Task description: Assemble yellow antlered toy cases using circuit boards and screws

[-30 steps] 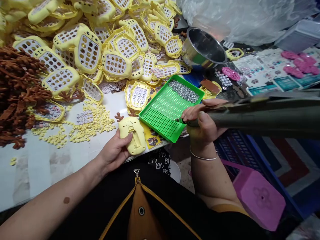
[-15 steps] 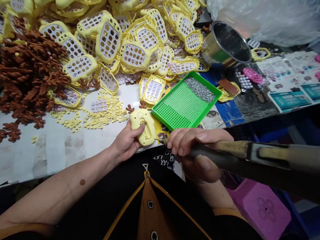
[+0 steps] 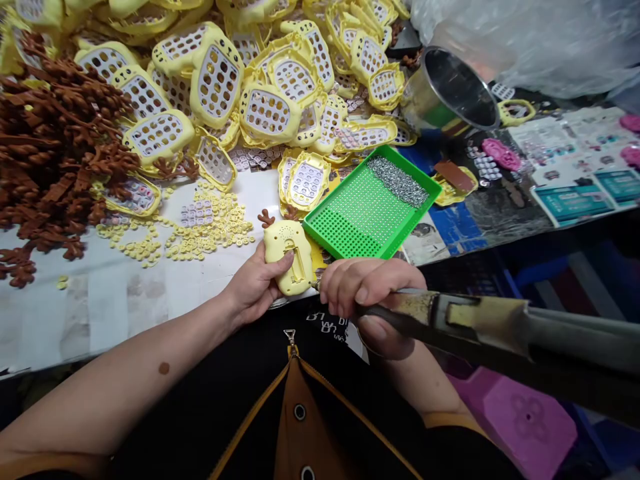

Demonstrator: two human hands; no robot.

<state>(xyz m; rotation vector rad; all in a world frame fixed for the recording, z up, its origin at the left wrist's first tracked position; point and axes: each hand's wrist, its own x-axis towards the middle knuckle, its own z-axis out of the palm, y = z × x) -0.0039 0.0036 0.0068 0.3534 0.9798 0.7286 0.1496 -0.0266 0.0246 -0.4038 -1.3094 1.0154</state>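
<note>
My left hand [image 3: 260, 283] is closed on a yellow toy phone [image 3: 289, 240] with brown antlers at its top, its back face and open battery slot turned up. The thumb rests beside the slot. A long screwdriver [image 3: 450, 320], probably a power one, is gripped in my right hand [image 3: 373, 293]. Its tip reaches the lower right corner of the toy phone; whether a screw is there is too small to tell. Just beyond both hands lies a green perforated tray [image 3: 345, 230], with a heap of small silver screws [image 3: 400, 180] at its far end.
Yellow phone shells [image 3: 270, 113] are piled across the back. Brown antler pieces [image 3: 55, 140] heap up at the left, beside small yellow button parts [image 3: 213, 227]. A metal pot [image 3: 450, 90] stands at the back right. Below the table's right edge is a pink stool [image 3: 525, 420].
My right hand has moved left with the screwdriver, bringing its tip against the toy phone's corner. The toy phone has shifted slightly right and down in my left hand.
</note>
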